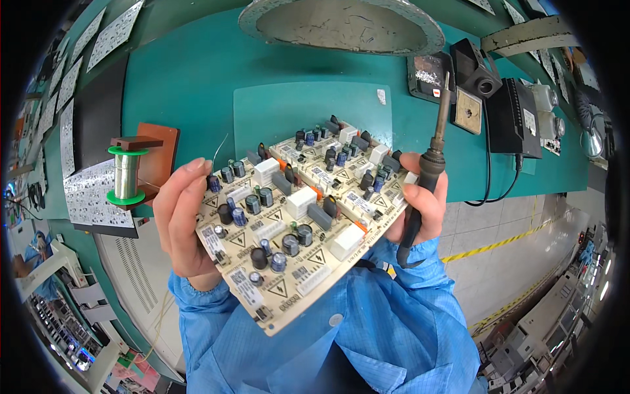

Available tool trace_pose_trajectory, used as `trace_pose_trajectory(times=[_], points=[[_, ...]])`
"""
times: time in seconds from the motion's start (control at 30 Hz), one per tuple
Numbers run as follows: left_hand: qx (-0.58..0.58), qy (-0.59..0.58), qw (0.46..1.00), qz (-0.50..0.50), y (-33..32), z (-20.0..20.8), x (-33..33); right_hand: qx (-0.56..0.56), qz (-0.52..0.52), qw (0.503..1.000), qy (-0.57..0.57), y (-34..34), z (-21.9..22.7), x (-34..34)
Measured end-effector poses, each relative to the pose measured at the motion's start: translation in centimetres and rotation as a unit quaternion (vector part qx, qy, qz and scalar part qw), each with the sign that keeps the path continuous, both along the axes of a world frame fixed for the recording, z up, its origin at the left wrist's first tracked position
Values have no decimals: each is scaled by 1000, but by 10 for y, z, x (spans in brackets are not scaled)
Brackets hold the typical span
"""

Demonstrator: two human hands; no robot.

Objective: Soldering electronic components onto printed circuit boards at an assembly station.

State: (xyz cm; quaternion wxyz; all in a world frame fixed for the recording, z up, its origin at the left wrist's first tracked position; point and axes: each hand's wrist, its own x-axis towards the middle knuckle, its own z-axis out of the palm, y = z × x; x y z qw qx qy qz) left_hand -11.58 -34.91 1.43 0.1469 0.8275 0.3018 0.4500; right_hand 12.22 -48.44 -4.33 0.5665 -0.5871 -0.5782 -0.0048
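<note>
- Green workbench top [190,79] spreads beyond both hands, with a lighter green mat [262,108] just past the boards; a grey tiled floor [485,230] with yellow tape shows to the right of the right hand.
- Between the hands, tilted in front of the person's blue smock [407,315], are circuit boards [262,226], crowded with capacitors and white blocks; whether they form one joined panel is unclear.
- Left hand [187,217] grips their left edge, fingers curled; a thin wire [221,144] rises by its fingertips.
- Right hand [423,203] supports the right edge and also holds a soldering iron [430,167], tip pointing away from the person.
- Left of the left hand, a green-flanged solder spool [125,176] stands by a reddish-brown stand [165,154].
- Beyond the right hand sit a sponge tray [468,110], a black iron holder [476,65] and a black box [512,125] with a cable.
- Ahead of both hands hangs a large round rim [341,29].
</note>
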Motion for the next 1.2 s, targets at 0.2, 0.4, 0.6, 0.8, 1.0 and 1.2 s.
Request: trace_pose_trajectory(times=[0.2,0.4,0.6,0.8,1.0,1.2], points=[[-11,26,1000,2,-10,4,0,-10,0,998,57,-9,-8,-2],[44,14,999,3,-10,8,13,19,-16,991,130,-10,-18,-4],[78,-10,996,-40,1,20,23,36,-2,870,492,-13,-21,-2],[104,-70,991,-52,10,22,35,65,-34,982,174,-1,-22,1],[103,-90,990,-45,13,20,38,44,-60,995,73,3,-18,5],[80,-74,993,-43,17,21,34,40,-42,997,53,6,-11,7]])
